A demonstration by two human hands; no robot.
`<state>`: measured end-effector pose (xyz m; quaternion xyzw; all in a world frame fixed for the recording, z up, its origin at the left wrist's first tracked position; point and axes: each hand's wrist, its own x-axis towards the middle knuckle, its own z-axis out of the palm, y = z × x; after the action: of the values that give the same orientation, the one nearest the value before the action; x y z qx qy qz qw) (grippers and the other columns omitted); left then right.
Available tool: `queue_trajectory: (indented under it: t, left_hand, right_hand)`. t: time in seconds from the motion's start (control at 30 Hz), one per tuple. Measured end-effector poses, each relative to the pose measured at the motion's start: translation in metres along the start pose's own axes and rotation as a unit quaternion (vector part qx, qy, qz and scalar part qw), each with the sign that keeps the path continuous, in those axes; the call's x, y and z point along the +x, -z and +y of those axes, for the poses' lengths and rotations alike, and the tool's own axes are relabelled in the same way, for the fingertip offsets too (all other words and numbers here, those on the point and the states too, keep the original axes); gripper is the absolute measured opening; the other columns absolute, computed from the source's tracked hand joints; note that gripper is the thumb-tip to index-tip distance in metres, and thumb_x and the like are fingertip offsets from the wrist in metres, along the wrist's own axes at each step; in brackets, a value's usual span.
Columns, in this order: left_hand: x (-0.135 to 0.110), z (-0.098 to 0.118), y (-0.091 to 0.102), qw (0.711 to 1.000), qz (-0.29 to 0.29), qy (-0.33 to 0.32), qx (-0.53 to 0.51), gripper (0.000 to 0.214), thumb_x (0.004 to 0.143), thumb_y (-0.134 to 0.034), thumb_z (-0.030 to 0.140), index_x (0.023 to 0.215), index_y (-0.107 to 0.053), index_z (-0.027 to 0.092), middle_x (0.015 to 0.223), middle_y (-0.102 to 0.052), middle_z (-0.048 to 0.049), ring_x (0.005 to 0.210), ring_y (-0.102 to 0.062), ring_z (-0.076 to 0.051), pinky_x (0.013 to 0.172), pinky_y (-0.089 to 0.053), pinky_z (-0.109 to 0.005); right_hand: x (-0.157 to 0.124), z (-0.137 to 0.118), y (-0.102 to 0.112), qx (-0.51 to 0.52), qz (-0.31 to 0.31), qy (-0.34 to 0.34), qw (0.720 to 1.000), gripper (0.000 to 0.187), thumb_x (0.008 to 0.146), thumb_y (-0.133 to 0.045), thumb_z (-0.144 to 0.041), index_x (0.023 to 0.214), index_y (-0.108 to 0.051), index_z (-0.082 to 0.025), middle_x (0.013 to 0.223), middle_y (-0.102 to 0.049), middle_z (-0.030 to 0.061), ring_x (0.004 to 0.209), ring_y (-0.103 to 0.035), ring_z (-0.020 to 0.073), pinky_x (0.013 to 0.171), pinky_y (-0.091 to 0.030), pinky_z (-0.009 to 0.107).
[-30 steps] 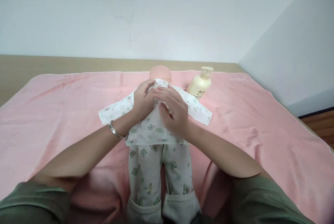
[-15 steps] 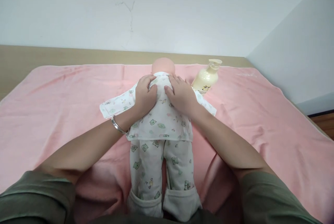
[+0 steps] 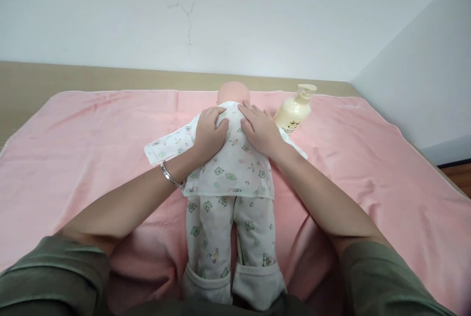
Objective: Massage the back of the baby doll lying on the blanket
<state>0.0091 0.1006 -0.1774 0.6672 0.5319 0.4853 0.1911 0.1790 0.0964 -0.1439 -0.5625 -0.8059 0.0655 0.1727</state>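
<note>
— What is lying under everything?
— The pink blanket is spreading there, and on it the dressed doll is lying, seemingly face down.
— And what is touching it?
— The left hand and the right hand are resting unclenched on its upper back, grasping nothing. They are no longer overlapping as one second ago, so their contact is now reaching both sides.
</note>
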Motion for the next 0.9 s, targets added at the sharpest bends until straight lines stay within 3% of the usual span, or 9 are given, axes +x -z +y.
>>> queue_trajectory:
  t: [0.1, 0.23, 0.37, 0.47, 0.63, 0.73, 0.8, 0.9]
  left_hand:
    - [0.003, -0.003, -0.001, 1.0, -0.019, -0.012, 0.002, 0.029, 0.086, -0.049, 0.03, 0.108, -0.065, 0.02, 0.117, -0.07, -0.0099, 0.114, -0.061, -0.026, 0.109, -0.049, -0.046]
    - [0.006, -0.004, -0.002, 0.999, -0.032, -0.022, 0.016, 0.025, 0.089, -0.047, 0.028, 0.107, -0.064, 0.021, 0.115, -0.068, -0.0103, 0.113, -0.06, -0.025, 0.106, -0.05, -0.045]
    - [0.005, -0.003, -0.001, 0.999, -0.031, -0.022, 0.002, 0.021, 0.092, -0.046, 0.029, 0.1, -0.064, 0.023, 0.109, -0.069, -0.0075, 0.11, -0.06, -0.024, 0.104, -0.05, -0.043]
    - [0.003, -0.003, 0.0, 1.0, -0.021, -0.018, -0.004, 0.023, 0.09, -0.049, 0.03, 0.104, -0.065, 0.022, 0.111, -0.069, -0.007, 0.11, -0.061, -0.024, 0.107, -0.049, -0.044]
    - [0.001, -0.006, -0.001, 1.0, -0.006, -0.007, -0.011, 0.025, 0.086, -0.049, 0.027, 0.104, -0.066, 0.022, 0.113, -0.071, -0.0077, 0.111, -0.062, -0.024, 0.106, -0.051, -0.044]
    - [0.003, -0.007, -0.002, 1.0, -0.002, -0.004, -0.005, 0.027, 0.085, -0.046, 0.022, 0.103, -0.066, 0.022, 0.113, -0.07, -0.0085, 0.11, -0.063, -0.024, 0.105, -0.051, -0.045]
    - [0.004, -0.007, -0.003, 1.0, -0.001, -0.006, -0.004, 0.028, 0.085, -0.043, 0.021, 0.101, -0.066, 0.022, 0.111, -0.07, -0.0085, 0.109, -0.063, -0.024, 0.105, -0.051, -0.044]
    - [0.004, -0.006, -0.002, 1.0, -0.006, -0.013, 0.001, 0.028, 0.086, -0.043, 0.023, 0.102, -0.066, 0.022, 0.109, -0.07, -0.0082, 0.109, -0.063, -0.024, 0.105, -0.051, -0.044]
  right_hand:
    - [-0.027, -0.031, -0.008, -0.036, 0.04, -0.001, 0.999, 0.059, 0.102, -0.027, -0.029, 0.153, -0.044, -0.003, 0.16, -0.042, 0.0222, 0.152, -0.036, 0.0394, 0.124, -0.03, 0.063]
    - [-0.048, -0.057, -0.014, -0.012, 0.04, 0.106, 0.993, 0.063, 0.098, -0.035, -0.024, 0.159, -0.034, -0.008, 0.167, -0.034, 0.016, 0.159, -0.025, 0.0309, 0.132, -0.019, 0.057]
    - [-0.024, -0.035, -0.007, 0.028, -0.015, 0.098, 0.995, 0.071, 0.094, -0.042, -0.029, 0.161, -0.03, -0.011, 0.168, -0.032, 0.01, 0.159, -0.024, 0.0299, 0.133, -0.018, 0.058]
    - [-0.007, -0.018, -0.001, 0.029, -0.033, 0.067, 0.997, 0.064, 0.098, -0.04, -0.037, 0.159, -0.038, -0.017, 0.169, -0.03, 0.0078, 0.159, -0.024, 0.0342, 0.13, -0.021, 0.062]
    - [-0.033, -0.043, -0.008, -0.003, 0.007, 0.007, 1.0, 0.062, 0.101, -0.036, -0.036, 0.158, -0.038, -0.012, 0.169, -0.029, 0.0161, 0.157, -0.024, 0.0412, 0.126, -0.023, 0.068]
    - [-0.048, -0.058, -0.015, -0.013, 0.017, 0.042, 0.999, 0.068, 0.098, -0.04, -0.032, 0.159, -0.033, -0.004, 0.169, -0.026, 0.0194, 0.16, -0.016, 0.0401, 0.129, -0.017, 0.067]
    - [-0.041, -0.052, -0.014, -0.002, 0.005, 0.069, 0.998, 0.068, 0.095, -0.04, -0.029, 0.159, -0.034, -0.005, 0.169, -0.029, 0.0162, 0.16, -0.018, 0.0365, 0.131, -0.014, 0.064]
    - [-0.014, -0.027, -0.008, 0.023, -0.011, 0.054, 0.998, 0.063, 0.095, -0.037, -0.026, 0.156, -0.042, -0.011, 0.167, -0.035, 0.0102, 0.158, -0.025, 0.0342, 0.131, -0.02, 0.059]
